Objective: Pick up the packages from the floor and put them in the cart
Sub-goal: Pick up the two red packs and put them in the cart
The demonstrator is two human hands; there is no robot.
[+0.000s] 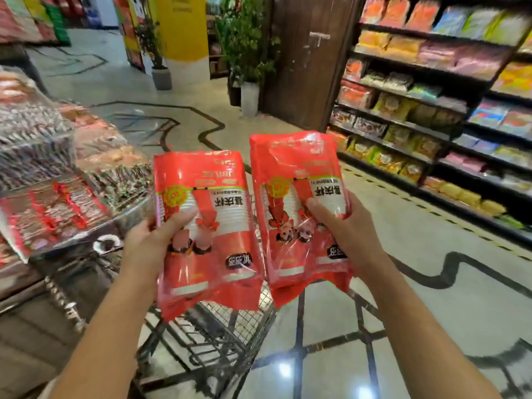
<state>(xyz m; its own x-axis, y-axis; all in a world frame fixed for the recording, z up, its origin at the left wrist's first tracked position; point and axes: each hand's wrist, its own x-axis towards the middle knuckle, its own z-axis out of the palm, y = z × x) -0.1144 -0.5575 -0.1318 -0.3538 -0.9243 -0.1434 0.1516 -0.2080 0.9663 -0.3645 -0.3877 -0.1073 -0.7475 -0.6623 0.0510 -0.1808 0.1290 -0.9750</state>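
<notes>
1. Far left, a display table [43, 197] is heaped with wrapped goods, blurred but red and dark in colour.
2. The left hand [149, 240] is clenched on a red pack [205, 226], thumb pressed across its front and the fingers hidden behind.
3. That left pack is held upright, print upside down, and its lower edge hangs over the wire cart [218, 335].
4. The cart sits low in the middle, its mesh basket showing under and between the two packs.
5. Just beside it, the second red pack [299, 208] is up in the air too, tilted slightly, near the first but not touching.
6. The right hand [342, 228] grips this one from its right edge, thumb on the front.
7. Both packs are off the floor and not in the cart.
8. Far right, shelves [431, 110] carry rows of coloured snack bags.
</notes>
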